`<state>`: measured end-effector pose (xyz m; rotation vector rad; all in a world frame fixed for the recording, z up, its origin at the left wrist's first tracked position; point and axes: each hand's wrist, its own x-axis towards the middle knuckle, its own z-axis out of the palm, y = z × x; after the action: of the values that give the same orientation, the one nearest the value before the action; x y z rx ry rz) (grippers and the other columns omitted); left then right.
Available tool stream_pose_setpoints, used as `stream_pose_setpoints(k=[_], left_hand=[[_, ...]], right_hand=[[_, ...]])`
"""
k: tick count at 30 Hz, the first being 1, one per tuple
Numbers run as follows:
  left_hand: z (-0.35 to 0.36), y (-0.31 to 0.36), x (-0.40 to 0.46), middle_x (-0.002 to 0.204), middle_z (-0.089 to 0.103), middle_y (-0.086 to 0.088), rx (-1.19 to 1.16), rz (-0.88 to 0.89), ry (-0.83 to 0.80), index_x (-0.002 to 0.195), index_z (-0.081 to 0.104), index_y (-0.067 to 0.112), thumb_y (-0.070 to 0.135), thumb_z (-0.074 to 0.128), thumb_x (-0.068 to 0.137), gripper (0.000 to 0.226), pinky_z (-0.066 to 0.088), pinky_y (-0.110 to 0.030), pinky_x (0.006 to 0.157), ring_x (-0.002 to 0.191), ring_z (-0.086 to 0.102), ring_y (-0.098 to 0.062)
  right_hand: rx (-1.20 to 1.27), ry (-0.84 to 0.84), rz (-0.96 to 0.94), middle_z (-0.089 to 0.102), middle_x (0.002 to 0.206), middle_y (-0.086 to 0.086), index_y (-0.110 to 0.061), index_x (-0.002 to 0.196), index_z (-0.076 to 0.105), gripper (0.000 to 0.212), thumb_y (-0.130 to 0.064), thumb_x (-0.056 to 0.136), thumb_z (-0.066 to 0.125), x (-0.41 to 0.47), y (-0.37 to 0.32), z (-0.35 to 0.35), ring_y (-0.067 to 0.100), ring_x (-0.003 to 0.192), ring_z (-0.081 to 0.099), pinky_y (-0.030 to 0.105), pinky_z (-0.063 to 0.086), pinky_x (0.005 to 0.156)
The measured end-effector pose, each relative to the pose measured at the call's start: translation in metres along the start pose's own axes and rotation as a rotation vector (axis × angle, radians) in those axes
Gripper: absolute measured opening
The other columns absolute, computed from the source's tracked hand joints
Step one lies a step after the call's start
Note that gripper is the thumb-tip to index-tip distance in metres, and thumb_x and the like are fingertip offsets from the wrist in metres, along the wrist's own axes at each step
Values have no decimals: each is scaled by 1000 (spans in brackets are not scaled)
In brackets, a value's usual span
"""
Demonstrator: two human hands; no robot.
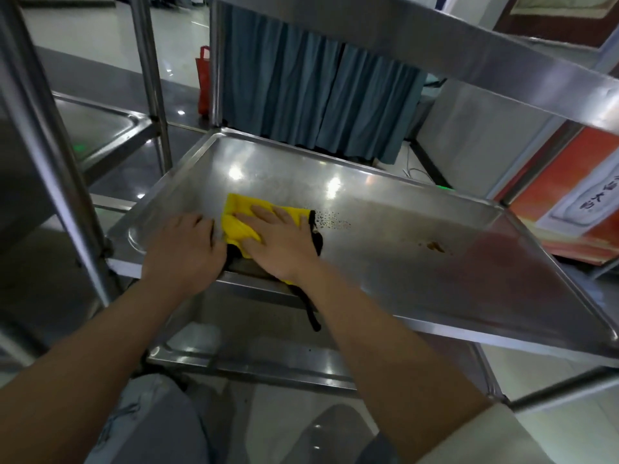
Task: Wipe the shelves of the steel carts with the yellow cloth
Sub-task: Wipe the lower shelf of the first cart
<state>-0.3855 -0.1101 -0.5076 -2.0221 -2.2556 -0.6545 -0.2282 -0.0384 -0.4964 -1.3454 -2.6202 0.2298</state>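
Note:
A yellow cloth [238, 218] with a black edge lies on the middle shelf [418, 262] of a steel cart, near its front left part. My right hand [281, 241] presses flat on the cloth with straight fingers. My left hand [186, 244] rests on the shelf just left of the cloth, its fingertips at the cloth's edge. Dark droplets [330, 220] and a brown stain [435, 246] mark the shelf to the right of the cloth.
The cart's top shelf [469, 51] overhangs close above. A lower shelf [254, 349] sits beneath. A second steel cart [100, 128] stands at the left, its post [50, 145] near my left arm. Blue curtains [318, 95] and a red bag [203, 82] lie beyond.

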Motion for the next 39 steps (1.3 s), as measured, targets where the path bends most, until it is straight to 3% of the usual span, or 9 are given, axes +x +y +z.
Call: stream_pose_setpoints(k=[4,10,14,17,22,26,29,34,39], left_hand=[[3,-1,3,116,57,-19,29,-39,-21,107,60,3,41,29,83,55,39,-45,94,109,49,-36],[8,-7,3,111,60,-9,72,24,14,104,60,20,56,25,91,52,41,-41,88,104,53,-30],[9,-5,4,127,56,-1,90,95,-89,119,55,29,55,25,91,49,36,-45,98,121,46,-31],[2,0,6,125,56,1,113,91,-157,121,55,27,54,27,93,48,37,-44,96,121,47,-28],[0,50,12,101,57,1,15,204,-268,94,60,21,43,24,98,42,34,-31,74,105,54,-22],[18,106,16,115,57,-9,38,210,-287,108,60,15,42,27,100,43,41,-41,94,115,50,-29],[31,131,17,132,51,-9,116,171,-276,121,54,18,50,23,98,50,35,-48,104,126,42,-31],[44,142,12,138,49,-9,89,159,-208,127,53,19,57,22,94,59,28,-51,108,130,39,-32],[48,150,11,137,50,-12,37,152,-162,124,57,16,57,28,96,57,25,-51,107,129,39,-34]], right_hand=[[-34,27,70,21,158,-12,-50,144,27,50,-52,94,36,-31,49,-15,20,146,14,63,5,113],[-30,80,266,24,157,-10,-45,144,30,56,-55,89,29,-94,140,-48,18,146,18,58,13,114],[-75,70,349,23,158,-10,-46,143,31,51,-53,93,34,-86,132,-44,19,146,16,61,9,113],[-117,55,257,19,159,-11,-47,144,27,50,-50,96,36,-67,99,-30,21,146,14,62,7,113],[-25,1,139,14,159,-14,-51,144,24,49,-51,96,34,-66,93,-31,20,148,7,61,-2,114],[0,65,200,19,158,-15,-51,143,28,47,-47,96,39,-104,146,-47,15,147,12,58,3,115],[-54,109,332,24,157,-13,-48,142,31,46,-46,97,40,-140,203,-65,16,145,18,57,11,114],[-46,179,543,35,154,-1,-38,142,40,50,-50,94,41,-195,279,-92,24,141,29,60,21,110],[-55,237,583,38,151,3,-37,140,43,68,-56,76,35,-199,284,-95,27,139,32,62,25,106]])
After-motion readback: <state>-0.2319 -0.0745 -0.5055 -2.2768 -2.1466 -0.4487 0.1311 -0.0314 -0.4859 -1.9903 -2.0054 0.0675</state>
